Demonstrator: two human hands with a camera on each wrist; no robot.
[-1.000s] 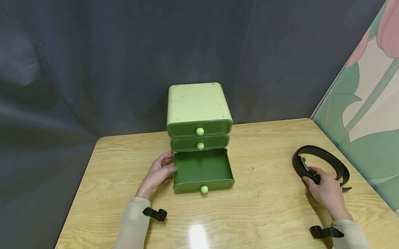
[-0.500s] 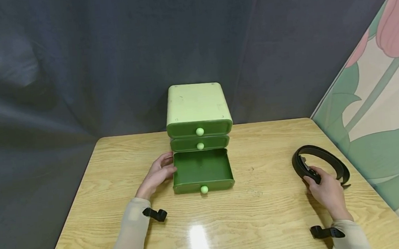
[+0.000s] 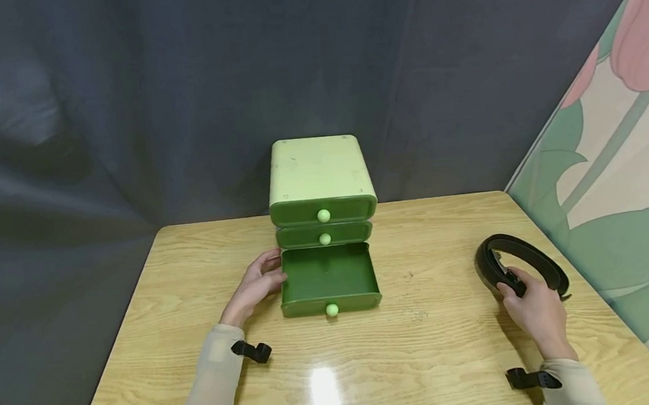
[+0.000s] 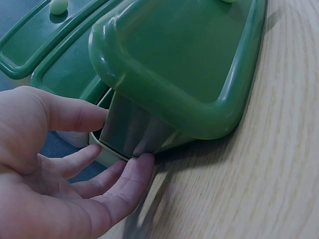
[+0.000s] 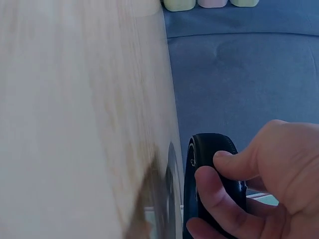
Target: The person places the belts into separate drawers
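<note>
A small chest of drawers (image 3: 320, 168), pale green with dark green fronts and round knobs, stands at the table's back middle. Its bottom drawer (image 3: 329, 272) is pulled far out and holds nothing visible; the middle one sticks out a little. My left hand (image 3: 253, 287) is at the chest's left side, its bent, spread fingertips touching the side by the pulled-out drawer (image 4: 184, 59). At the right, my right hand (image 3: 536, 310) grips a coiled black belt (image 3: 535, 256) with a metal buckle. In the right wrist view, thumb and fingers pinch the belt (image 5: 214, 149).
The wooden table (image 3: 428, 359) ends at a dark curtain (image 3: 207, 97) behind and a flower-patterned cloth (image 3: 633, 203) on the right. A black strap (image 3: 250, 350) sits on each wrist.
The right hand has raised the belt slightly, and its loose end has shifted. The left hand and the drawers stay as they were.
</note>
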